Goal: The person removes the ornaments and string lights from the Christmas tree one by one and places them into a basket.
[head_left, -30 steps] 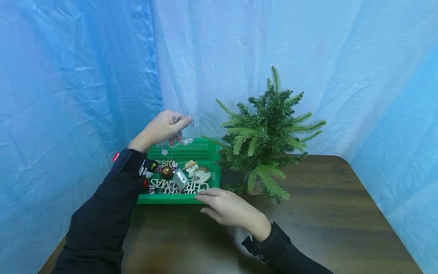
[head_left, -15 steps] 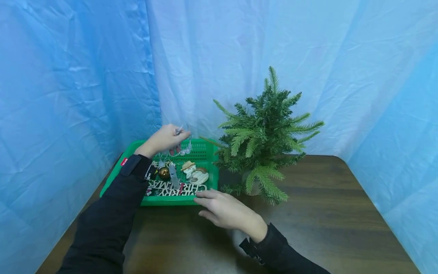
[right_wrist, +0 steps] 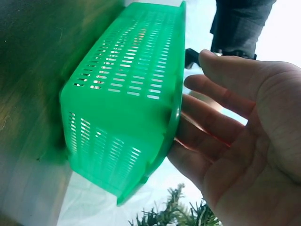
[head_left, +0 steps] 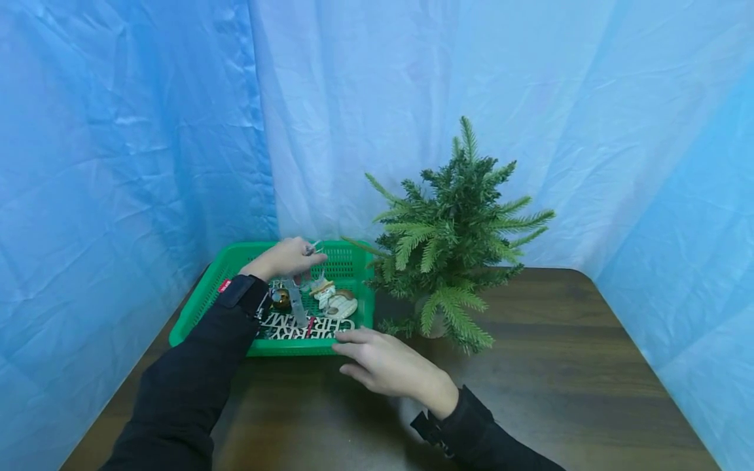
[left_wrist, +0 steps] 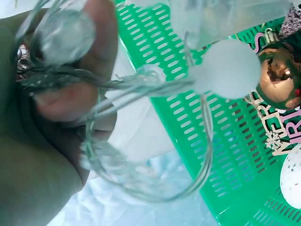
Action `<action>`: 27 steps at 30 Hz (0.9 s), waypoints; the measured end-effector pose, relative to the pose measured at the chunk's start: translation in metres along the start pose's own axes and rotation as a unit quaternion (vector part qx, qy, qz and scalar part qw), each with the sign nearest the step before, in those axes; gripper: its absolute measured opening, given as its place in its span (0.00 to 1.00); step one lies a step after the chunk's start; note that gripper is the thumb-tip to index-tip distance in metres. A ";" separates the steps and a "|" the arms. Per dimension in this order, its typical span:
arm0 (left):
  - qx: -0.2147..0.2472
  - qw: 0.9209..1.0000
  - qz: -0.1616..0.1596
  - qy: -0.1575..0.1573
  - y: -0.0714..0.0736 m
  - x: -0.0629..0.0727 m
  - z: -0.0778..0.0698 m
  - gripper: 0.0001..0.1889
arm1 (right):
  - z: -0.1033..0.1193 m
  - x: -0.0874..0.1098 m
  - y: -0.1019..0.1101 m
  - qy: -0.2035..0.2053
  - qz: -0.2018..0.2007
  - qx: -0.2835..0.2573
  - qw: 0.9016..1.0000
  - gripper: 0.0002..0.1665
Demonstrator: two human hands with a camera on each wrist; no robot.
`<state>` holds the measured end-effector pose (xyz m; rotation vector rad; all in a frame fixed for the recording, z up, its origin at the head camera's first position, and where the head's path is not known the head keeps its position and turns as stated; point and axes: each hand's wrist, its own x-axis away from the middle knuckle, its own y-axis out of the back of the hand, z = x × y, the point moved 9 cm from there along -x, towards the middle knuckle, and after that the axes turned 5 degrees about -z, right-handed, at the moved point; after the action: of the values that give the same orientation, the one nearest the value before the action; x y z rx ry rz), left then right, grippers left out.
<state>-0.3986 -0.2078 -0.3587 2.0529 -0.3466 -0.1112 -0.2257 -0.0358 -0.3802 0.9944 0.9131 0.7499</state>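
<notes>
In the head view, my left hand (head_left: pixel 287 257) is above the back of a green plastic basket (head_left: pixel 197 307), gripping a bundle of string lights. Up close in the left wrist view, the string lights (left_wrist: pixel 230 70) show clear wire and round frosted bulbs looping from the curled fingers. Their clear battery box (head_left: pixel 297 304) hangs down among the ornaments. At the basket's front right corner is my right hand (head_left: pixel 394 366), its fingers extended and loosely bent. The right wrist view has those fingertips right at the basket's rim (right_wrist: pixel 178 108).
Inside the basket lie a snowman ornament (head_left: pixel 336 299), a gold bauble (head_left: pixel 281 299) and white lettering signs (head_left: pixel 306 328). A small artificial Christmas tree (head_left: pixel 453 242) stands just right of the basket on the dark wooden table (head_left: pixel 565 366). Blue curtains (head_left: pixel 377 98) enclose the back and sides.
My left hand has come down toward the basket with the string lights, and the battery box now hangs lower among the ornaments. The right hand stays at the basket's corner.
</notes>
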 end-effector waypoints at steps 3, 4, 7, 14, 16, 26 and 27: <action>-0.005 1.000 0.013 0.007 -0.006 0.000 0.003 0.21 | 0.000 0.000 0.000 0.001 0.000 -0.002 1.000 0.25; -0.006 1.000 0.018 0.011 -0.008 0.000 0.005 0.21 | 0.000 0.000 0.000 0.001 0.000 -0.003 1.000 0.25; -0.008 0.999 0.034 0.026 -0.015 0.000 0.012 0.21 | 0.000 0.000 0.000 0.001 0.001 -0.004 1.000 0.25; 0.000 0.996 0.059 0.060 -0.026 0.006 0.032 0.20 | -0.001 0.000 0.000 0.001 0.000 -0.002 1.000 0.24; 0.009 0.995 0.065 0.077 -0.029 0.008 0.037 0.21 | -0.001 0.000 0.000 0.002 0.000 -0.002 1.000 0.24; -0.002 0.990 0.088 0.110 -0.039 0.011 0.048 0.22 | -0.001 0.000 0.000 0.004 0.000 -0.006 1.000 0.24; -0.002 0.990 0.092 0.110 -0.039 0.012 0.049 0.22 | -0.001 0.001 0.000 0.004 0.000 -0.006 1.000 0.24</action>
<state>-0.3905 -0.2344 -0.4160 1.9956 -0.3957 0.2251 -0.2261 -0.0352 -0.3810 0.9806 0.9142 0.7593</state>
